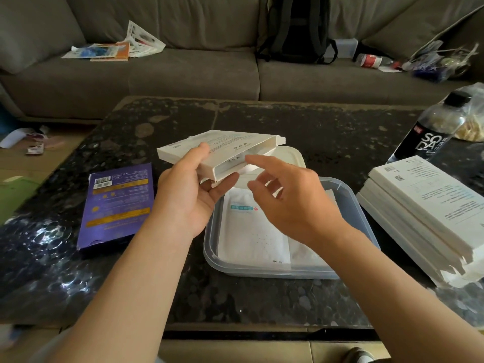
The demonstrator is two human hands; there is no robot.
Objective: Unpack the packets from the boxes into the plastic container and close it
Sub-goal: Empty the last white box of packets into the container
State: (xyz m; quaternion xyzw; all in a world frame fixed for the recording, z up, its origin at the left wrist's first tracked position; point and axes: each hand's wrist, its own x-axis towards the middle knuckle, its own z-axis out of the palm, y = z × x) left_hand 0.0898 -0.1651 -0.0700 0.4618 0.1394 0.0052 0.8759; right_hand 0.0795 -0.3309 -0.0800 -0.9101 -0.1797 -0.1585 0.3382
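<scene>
papers (115,49): loose printed sheets on the grey sofa (183,74), upper left of the frame.
purple box (117,205): flat on the dark speckled table (288,121), left of centre, printed face up, well apart from the hands.
left hand (188,189): raised at centre, thumb on top of the white box, fingers curled beneath it, gripping its near left corner.
white box (220,150): held in the air just above centre, tilted, its open end turned to the lower right, above the far left part of the plastic container.
packet (251,231): white, flat in the left half of the plastic container, with a small teal and red label near its top; another white packet lies beside it on the right.
right hand (290,200): hovers over the plastic container, fingers apart and loosely bent, holding nothing; fingertips near the box's open end, contact not clear.
plastic container (262,269): clear, rectangular, uncovered, on the table at lower centre.
white lid (290,155): flat on the table just behind the container.
backpack (296,27): black, upright on the sofa, top centre.
stack of white boxes (419,205): piled on the table at the right edge.
soda bottle (432,132): upright behind the stack, upper right.
</scene>
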